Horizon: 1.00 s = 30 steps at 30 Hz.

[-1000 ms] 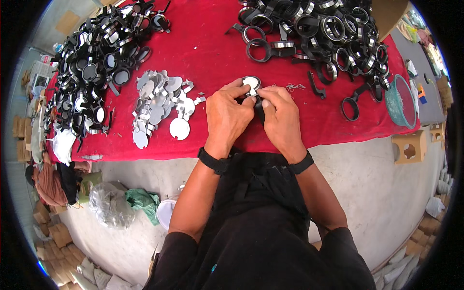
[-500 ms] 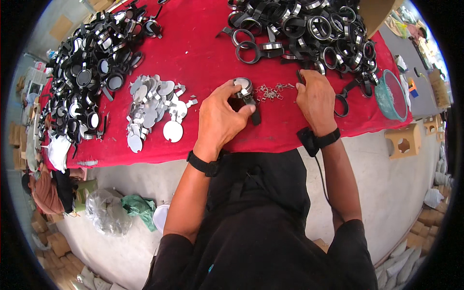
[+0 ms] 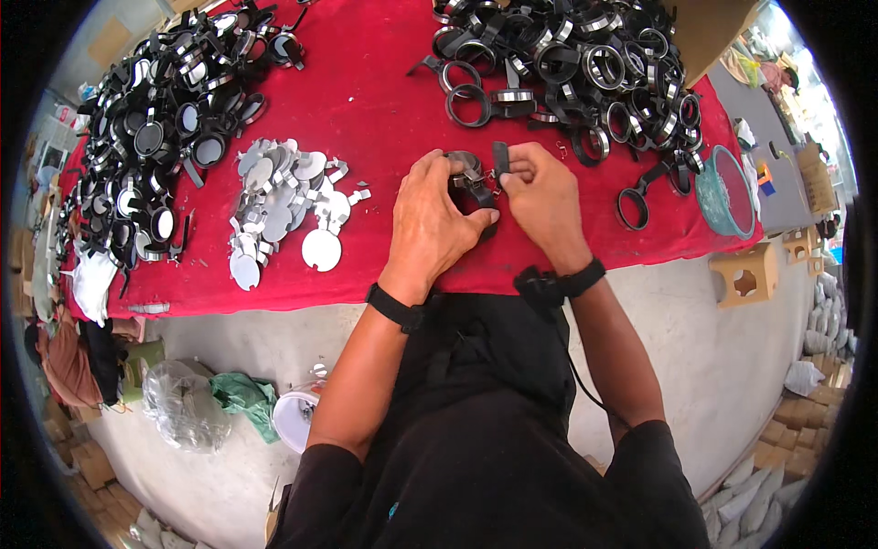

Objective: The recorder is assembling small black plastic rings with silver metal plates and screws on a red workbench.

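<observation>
My left hand [image 3: 430, 224] is closed around a black-and-silver ring part [image 3: 466, 165] with a short black handle, held low over the red cloth. Its thumb lies along the handle, and the fingers hide much of the ring. Close beside it, my right hand [image 3: 547, 197] pinches a flat dark strip [image 3: 500, 157] upright between thumb and fingers, near the ring's right side. The strip's exact kind cannot be made out. A few small coppery wire clips [image 3: 562, 148] show beyond the right hand, which covers most of that area.
Loose silver discs with tabs [image 3: 322, 249] lie left of my hands. A heap of disc-filled black parts [image 3: 148, 139] stands far left. Black-and-silver rings [image 3: 604, 69] are piled at the back right, near a teal mesh basket [image 3: 728, 192]. A white bucket [image 3: 294, 421] stands on the floor.
My right hand has moved left with the dark strip, from beyond the wire clips to beside the ring part. The left hand still holds that part, now turned so its disc face is hidden.
</observation>
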Motion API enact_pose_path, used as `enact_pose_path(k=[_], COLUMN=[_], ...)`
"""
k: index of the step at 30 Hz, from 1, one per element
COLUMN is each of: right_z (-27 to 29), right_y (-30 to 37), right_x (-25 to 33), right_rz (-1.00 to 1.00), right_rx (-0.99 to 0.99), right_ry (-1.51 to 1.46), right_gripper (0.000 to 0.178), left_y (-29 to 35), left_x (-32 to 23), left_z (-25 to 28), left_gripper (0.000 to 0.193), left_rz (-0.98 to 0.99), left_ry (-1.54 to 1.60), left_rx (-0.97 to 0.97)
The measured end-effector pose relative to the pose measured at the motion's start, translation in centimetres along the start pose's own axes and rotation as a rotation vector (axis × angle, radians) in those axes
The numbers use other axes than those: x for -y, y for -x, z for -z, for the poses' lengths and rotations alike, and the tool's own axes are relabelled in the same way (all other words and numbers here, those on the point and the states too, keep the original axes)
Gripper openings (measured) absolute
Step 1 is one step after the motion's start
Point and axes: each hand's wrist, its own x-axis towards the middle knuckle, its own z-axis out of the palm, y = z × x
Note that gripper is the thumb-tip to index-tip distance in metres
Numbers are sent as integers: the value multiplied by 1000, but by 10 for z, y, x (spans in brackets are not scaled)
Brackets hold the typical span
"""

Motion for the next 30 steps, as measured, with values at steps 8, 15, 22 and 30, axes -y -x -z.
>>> enact_pose_path(k=[8, 15, 22, 30], right_z=[-14, -32, -21, 46], right_y=[15, 16, 17, 24], right_x=[29, 21, 16, -21], right_rz=[-69, 93, 17, 233], right_rx=[63, -47, 27, -270], right_ry=[12, 308, -18, 209], right_gripper=[31, 34, 18, 13], left_y=[2, 2, -1, -10], left_x=[2, 5, 3, -1], left_z=[-6, -13, -2, 28], left_gripper=[53, 42, 47, 74], left_rz=[25, 2, 49, 28], left_ry=[41, 24, 26, -31], left_rx=[-74, -128, -77, 77])
